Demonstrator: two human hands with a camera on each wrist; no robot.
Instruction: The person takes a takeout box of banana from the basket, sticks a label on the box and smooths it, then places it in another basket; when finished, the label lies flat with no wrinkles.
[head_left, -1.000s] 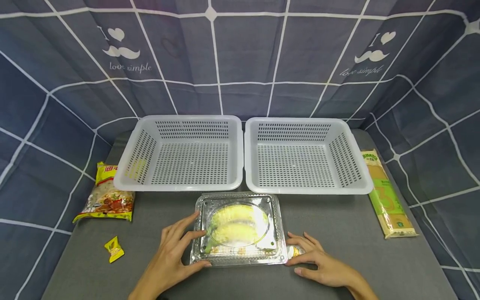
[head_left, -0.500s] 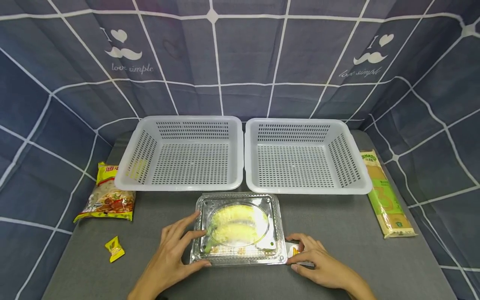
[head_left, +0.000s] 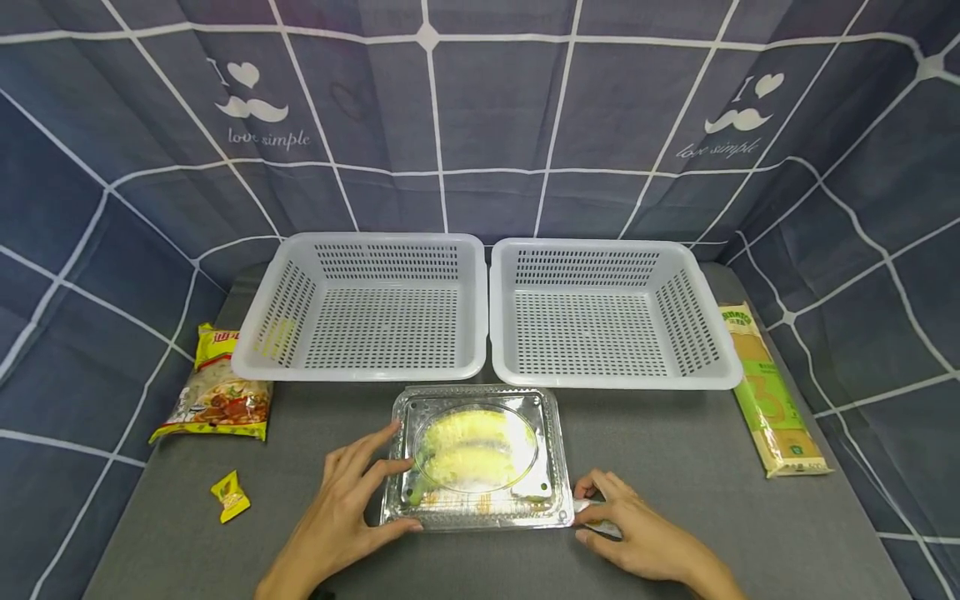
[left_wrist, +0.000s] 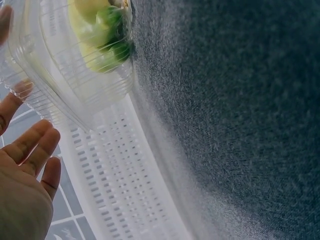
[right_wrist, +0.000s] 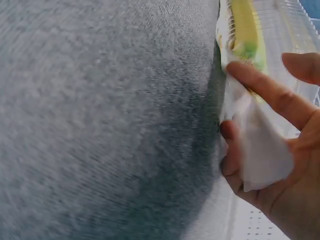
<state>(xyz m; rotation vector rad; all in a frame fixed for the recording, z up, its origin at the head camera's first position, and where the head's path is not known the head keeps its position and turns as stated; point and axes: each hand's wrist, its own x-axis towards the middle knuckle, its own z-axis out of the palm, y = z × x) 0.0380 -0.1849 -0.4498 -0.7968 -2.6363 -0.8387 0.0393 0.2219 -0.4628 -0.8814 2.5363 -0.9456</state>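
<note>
1. Clear plastic container [head_left: 557, 442]: just right of the left hand [head_left: 341, 500], whose fingers spread loosely against its edge; best keep that touch steady.
2. White slip [right_wrist: 265, 152]: pinched in the right hand's [head_left: 637, 533] curled fingers, beside the container; a gentle, even grip should avoid creasing it or nudging the container.

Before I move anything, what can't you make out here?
Head view: much of the thin white sheet, covered by the right hand; blurred in the right wrist view.
Head view: details of the yellow-green contents, lost to glare on the clear plastic clamshell container.
Left wrist view: part of the left hand, cut by the left edge.
Head view: one side of the yellow-ended plastic food packet, behind the left white perforated plastic basket.
</note>
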